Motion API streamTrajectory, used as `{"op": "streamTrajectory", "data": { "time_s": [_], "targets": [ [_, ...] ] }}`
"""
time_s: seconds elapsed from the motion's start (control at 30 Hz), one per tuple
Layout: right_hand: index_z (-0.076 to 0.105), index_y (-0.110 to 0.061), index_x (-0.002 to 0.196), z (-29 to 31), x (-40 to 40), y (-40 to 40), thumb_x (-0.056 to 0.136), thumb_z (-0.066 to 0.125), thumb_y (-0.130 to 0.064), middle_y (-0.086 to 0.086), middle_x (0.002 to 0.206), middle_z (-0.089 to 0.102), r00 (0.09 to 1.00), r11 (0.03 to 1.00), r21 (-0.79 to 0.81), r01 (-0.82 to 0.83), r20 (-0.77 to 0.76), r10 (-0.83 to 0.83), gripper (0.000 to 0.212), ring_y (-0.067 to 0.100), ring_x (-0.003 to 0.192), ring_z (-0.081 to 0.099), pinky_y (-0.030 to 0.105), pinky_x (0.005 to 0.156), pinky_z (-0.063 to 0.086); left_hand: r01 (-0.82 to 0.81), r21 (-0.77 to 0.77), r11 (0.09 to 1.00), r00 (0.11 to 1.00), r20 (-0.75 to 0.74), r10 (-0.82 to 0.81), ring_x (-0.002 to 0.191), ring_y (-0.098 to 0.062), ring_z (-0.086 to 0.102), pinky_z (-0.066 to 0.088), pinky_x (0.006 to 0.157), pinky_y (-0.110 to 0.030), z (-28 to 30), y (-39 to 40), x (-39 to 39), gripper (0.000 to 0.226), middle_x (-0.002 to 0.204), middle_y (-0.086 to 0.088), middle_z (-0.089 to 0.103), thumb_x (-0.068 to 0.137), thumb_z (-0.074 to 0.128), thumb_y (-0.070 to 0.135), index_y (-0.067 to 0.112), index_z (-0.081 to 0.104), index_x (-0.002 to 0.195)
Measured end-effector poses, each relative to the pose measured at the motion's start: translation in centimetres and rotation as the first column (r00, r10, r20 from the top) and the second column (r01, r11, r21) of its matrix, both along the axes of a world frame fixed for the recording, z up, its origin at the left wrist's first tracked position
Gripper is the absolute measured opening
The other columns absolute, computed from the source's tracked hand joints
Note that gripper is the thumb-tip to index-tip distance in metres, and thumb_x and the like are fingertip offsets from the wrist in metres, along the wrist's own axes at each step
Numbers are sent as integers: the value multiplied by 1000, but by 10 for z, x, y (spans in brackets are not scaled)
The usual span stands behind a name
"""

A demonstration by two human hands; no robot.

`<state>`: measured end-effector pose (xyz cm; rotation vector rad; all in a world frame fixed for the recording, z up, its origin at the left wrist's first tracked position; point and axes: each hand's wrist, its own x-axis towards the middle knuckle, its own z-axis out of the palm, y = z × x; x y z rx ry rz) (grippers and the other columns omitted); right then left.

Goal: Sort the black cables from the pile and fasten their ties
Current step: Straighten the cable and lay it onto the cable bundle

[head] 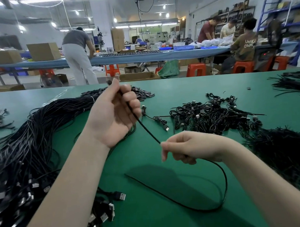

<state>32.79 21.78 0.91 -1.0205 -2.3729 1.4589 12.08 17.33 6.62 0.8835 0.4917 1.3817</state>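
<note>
Left hand (116,114) gripped cable (148,131) at frame centre; right hand (189,147) pinched it lower right. Span ran diagonally between; slack looped below the right hand, nearer it.

bright workshop (99,14), long benches (140,56), red stools (196,69)

Bright overhead strip-light, bowed blurry edges

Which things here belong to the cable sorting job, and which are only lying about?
Job:
- black cable, held by left hand and right hand
- long cable pile
- tied cable heap
- ties

Lying about:
- cardboard boxes
- red stools
</note>
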Motion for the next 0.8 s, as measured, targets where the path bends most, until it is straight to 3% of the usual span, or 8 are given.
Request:
{"op": "streamTrajectory", "data": {
  "time_s": [0.1, 0.17, 0.23, 0.4, 0.5, 0.63, 0.7, 0.8],
  "targets": [
    [61, -15, 69, 13, 5, 3, 78, 59, -62, -7, 56, 40, 937, 928, 175, 328, -187, -295, 48, 11, 50, 32, 24, 48, 29, 397, 58, 916, 867, -352, -353, 39, -4, 52, 30, 41, -15, 2, -13, -7, 47, 46, 8, 56, 95, 43, 46, 21, 63, 60],
    [55, -22, 58, 24, 8, 0, 81, 61, -58, -5, 53, 37, 853, 884, 139, 446, -365, -373, 43, 11, 47, 30, 23, 48, 26, 409, -82, 909, 600, -726, -335, 49, -11, 64, 43, 44, -15, -6, -12, -2, 51, 62, -1, 70, 92, 42, 52, 18, 74, 72],
    [60, -22, 60, 34, 5, -9, 91, 55, -49, -9, 50, 34, 828, 920, 56, 387, -461, -320, 41, 9, 42, 27, 20, 44, 24, 249, -151, 957, 476, -842, -256, 75, -15, 72, 53, 62, -19, -12, -7, 9, 55, 86, -5, 76, 92, 37, 56, 20, 77, 83],
    [51, 2, 96, 27, -18, -31, 103, 38, -32, -10, 53, 28, 819, 994, -109, 22, -568, -81, 37, 6, 43, 25, 17, 43, 25, -184, 34, 982, 859, -480, 178, 81, -6, 71, 56, 68, -18, -10, 5, 22, 44, 92, 0, 76, 104, 29, 36, 13, 66, 110],
    [64, -17, 90, 7, -26, -29, 101, 39, -36, -7, 57, 30, 885, 971, -167, -169, -460, 75, 34, 9, 47, 30, 20, 48, 32, -138, 131, 982, 976, -149, 157, 94, -14, 70, 57, 75, -21, 3, 2, 12, 51, 103, -5, 74, 104, 25, 39, 9, 65, 114],
    [62, -18, 74, -5, -19, -10, 97, 45, -45, -8, 54, 32, 968, 989, -11, 149, -203, -148, 40, 11, 48, 31, 24, 49, 32, 53, 271, 961, 981, -195, 1, 61, -9, 63, 52, 60, -20, 18, -21, -13, 42, 64, 8, 65, 95, 40, 43, 24, 72, 75],
    [59, -9, 69, 0, -11, -1, 89, 57, -49, -10, 51, 35, 907, 898, 200, 393, -245, -342, 45, 9, 48, 31, 20, 46, 28, 264, 203, 943, 832, -543, -116, 54, -13, 61, 49, 55, -21, 15, -26, -19, 38, 57, 5, 63, 91, 46, 44, 23, 70, 70],
    [57, -8, 67, 13, -7, -1, 88, 62, -45, -13, 46, 35, 818, 785, 339, 519, -464, -340, 43, 4, 42, 28, 15, 41, 25, 287, -98, 953, 338, -921, -196, 69, -14, 69, 49, 59, -20, -2, -19, -6, 46, 78, -3, 75, 91, 41, 53, 20, 73, 89]
  ]
}}
